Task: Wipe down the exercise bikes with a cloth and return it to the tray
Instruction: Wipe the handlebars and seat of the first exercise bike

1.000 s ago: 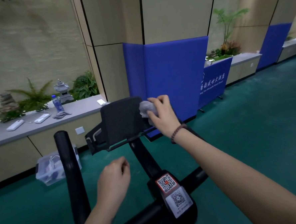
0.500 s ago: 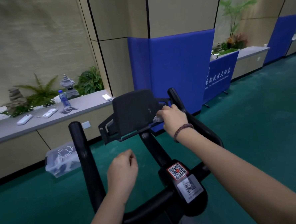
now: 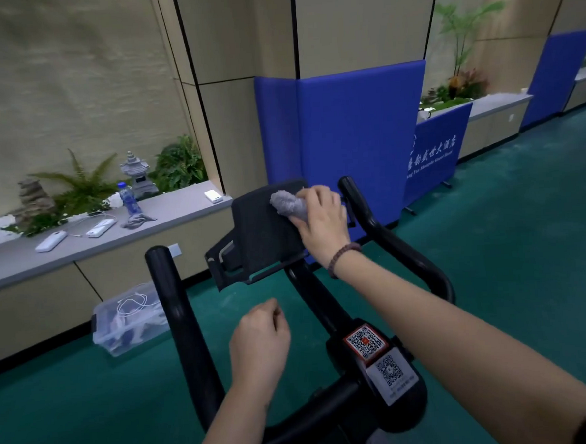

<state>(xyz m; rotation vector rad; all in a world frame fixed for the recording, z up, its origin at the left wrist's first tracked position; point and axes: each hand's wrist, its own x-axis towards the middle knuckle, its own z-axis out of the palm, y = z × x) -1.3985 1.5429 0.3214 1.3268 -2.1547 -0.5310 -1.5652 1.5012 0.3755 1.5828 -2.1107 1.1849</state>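
A black exercise bike stands right in front of me, with its console panel (image 3: pixel 255 238) at the centre and two handlebars (image 3: pixel 176 308) curving up on either side. My right hand (image 3: pixel 322 220) grips a bunched grey cloth (image 3: pixel 287 203) and presses it against the upper right of the console. My left hand (image 3: pixel 258 344) hovers lower down between the handlebars, fingers curled in a loose fist with nothing in it. A hub with two QR code stickers (image 3: pixel 375 354) sits below my right forearm.
A grey ledge (image 3: pixel 80 248) on the left carries a water bottle (image 3: pixel 129 199), white devices and another grey cloth (image 3: pixel 137 221). A clear plastic bin (image 3: pixel 126 319) with cables sits on the green floor. Blue padded panels (image 3: pixel 358 135) wrap the pillar behind the bike.
My right hand has moved the cloth from the console's right edge back up onto its upper face. The view shifted slightly; my left hand stays in place.
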